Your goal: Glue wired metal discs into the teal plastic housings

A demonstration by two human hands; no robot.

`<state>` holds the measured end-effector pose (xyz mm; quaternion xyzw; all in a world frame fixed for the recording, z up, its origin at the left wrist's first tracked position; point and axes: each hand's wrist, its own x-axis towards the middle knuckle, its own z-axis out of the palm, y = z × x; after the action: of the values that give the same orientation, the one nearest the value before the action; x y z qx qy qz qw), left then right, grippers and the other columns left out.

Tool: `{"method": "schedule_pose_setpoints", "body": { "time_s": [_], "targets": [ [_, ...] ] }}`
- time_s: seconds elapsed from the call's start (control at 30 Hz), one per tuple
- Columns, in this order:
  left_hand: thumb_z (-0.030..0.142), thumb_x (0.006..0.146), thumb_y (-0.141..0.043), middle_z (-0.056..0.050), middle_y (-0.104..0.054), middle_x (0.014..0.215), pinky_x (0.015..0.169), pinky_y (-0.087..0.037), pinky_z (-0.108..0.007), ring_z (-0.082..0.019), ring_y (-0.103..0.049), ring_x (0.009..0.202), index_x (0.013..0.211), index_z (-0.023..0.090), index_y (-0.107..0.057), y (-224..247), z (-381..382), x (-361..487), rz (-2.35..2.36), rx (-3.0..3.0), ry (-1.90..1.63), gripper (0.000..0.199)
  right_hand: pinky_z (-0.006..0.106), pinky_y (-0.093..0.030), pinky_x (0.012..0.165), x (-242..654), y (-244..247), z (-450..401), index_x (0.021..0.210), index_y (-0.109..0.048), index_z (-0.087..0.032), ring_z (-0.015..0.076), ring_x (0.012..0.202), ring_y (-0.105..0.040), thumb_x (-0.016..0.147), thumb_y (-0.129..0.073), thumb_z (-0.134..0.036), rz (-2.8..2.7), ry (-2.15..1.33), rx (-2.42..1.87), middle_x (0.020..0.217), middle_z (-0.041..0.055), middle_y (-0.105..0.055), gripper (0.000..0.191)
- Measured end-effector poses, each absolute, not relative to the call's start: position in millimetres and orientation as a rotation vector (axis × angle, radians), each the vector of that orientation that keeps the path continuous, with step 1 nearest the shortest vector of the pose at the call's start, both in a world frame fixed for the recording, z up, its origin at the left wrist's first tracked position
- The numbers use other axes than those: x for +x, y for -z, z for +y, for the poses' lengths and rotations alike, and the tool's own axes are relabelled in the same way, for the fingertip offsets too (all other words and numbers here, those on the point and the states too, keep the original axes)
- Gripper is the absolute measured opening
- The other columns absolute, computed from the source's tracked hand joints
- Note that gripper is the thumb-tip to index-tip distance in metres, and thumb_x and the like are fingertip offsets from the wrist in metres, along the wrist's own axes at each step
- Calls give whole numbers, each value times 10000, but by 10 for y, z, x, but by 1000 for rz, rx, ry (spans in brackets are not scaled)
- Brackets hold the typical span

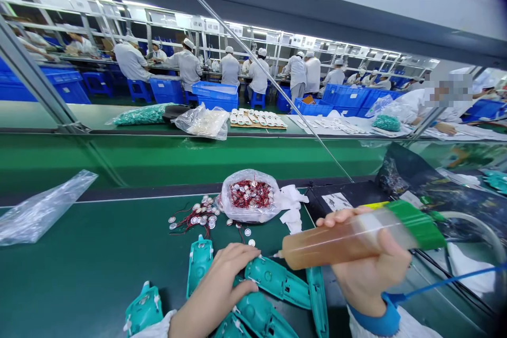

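My right hand (pixel 368 274) is wrapped round a large dispensing syringe (pixel 328 243) of amber-brown fluid with a green cap. The syringe lies nearly level, its thin tip pointing left, close to the end of a teal plastic shell (pixel 277 280). That shell's near end sits between the thumb and fingers of my left hand (pixel 225 280), which steadies it from the left. Other teal shells lie around and under this hand, one at its upper left (pixel 200 261) and another by the sleeve (pixel 144 309). A blue band (pixel 374 322) circles my right wrist.
A clear bag (pixel 253 216) of small discs with red wires stands behind, with loose wired discs (pixel 200 214) beside it. White tissue (pixel 292 216) lies to its right. Plastic wrap (pixel 43 211) is at the left; a hose (pixel 483 227) and cables at the right. Co-workers sit beyond.
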<state>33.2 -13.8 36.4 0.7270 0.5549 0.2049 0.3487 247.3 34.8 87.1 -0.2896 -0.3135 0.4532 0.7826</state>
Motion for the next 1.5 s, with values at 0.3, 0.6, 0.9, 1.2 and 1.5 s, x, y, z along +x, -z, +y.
{"method": "schedule_pose_setpoints", "body": {
  "time_s": [0.3, 0.6, 0.9, 1.2, 1.5],
  "targets": [
    [283, 834, -632, -43, -564, 1301, 1027, -404, -392, -256, -491, 1218, 1184, 304, -582, -524, -179, 107, 1405, 1909, -597, 354, 395, -520, 554, 2804, -863, 517, 680, -582, -212, 190, 582, -534, 706, -450, -472, -447, -972, -706, 680, 29, -479, 293],
    [202, 776, -718, 18, -656, 1079, 912, -426, -306, -211, -563, 1069, 892, 277, -662, -735, -229, 44, 1303, 1907, -297, 150, 330, -521, 465, 2377, -813, 345, 737, -575, -210, 172, 502, -566, 643, -557, -471, -470, -1265, -799, 575, 3, -563, 278],
    [187, 703, -793, 26, -666, 1041, 898, -420, -296, -204, -576, 1028, 878, 257, -649, -710, -228, 97, 1336, 1879, -348, 237, 316, -516, 452, 2238, -709, 224, 768, -595, -215, 174, 474, -574, 694, -584, -437, -818, -1243, -666, 575, 7, -605, 234],
    [176, 672, -815, 33, -678, 1033, 900, -407, -286, -197, -588, 1013, 867, 256, -654, -697, -206, 115, 1329, 1889, -359, 265, 300, -516, 488, 2194, -661, 200, 808, -588, -221, 169, 506, -581, 705, -569, -435, -831, -1243, -654, 582, 8, -613, 238],
    [166, 687, -806, 34, -667, 1047, 906, -387, -285, -192, -573, 1019, 871, 249, -637, -722, -197, 117, 1330, 1876, -321, 264, 303, -523, 457, 2180, -660, 194, 782, -612, -220, 167, 481, -579, 695, -613, -435, -851, -1245, -619, 577, 1, -626, 231]
  ]
}}
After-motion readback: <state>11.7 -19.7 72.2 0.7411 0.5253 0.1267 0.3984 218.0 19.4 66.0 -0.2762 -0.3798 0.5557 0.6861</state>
